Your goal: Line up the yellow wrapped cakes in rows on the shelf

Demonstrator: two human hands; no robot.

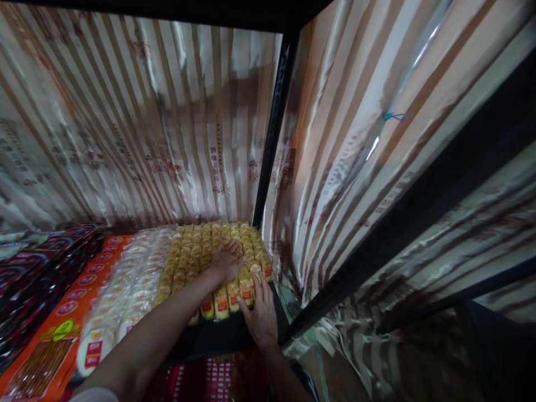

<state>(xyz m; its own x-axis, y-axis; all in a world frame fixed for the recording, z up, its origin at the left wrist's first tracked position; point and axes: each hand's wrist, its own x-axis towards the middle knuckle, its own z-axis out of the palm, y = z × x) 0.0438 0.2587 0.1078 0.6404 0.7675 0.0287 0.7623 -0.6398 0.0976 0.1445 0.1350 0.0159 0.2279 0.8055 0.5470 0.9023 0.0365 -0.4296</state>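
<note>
Rows of small yellow wrapped snack packs (188, 251) with red and white labels stand close together on a dark shelf (218, 336). My left hand (227, 261) lies flat over the top of the packs near the middle, fingers stretched out toward the back. At the front right corner, my right hand (260, 312) touches the nearest packs, with its thumb apart from the fingers. Neither hand is wrapped round a pack.
To the left are clear-wrapped white rolls (138, 268), an orange bag of stick snacks (62, 312) and dark shiny packets (46, 279). A black shelf post (272, 128) rises behind, before striped plastic sheeting (188, 123). A red basket (201, 379) sits below.
</note>
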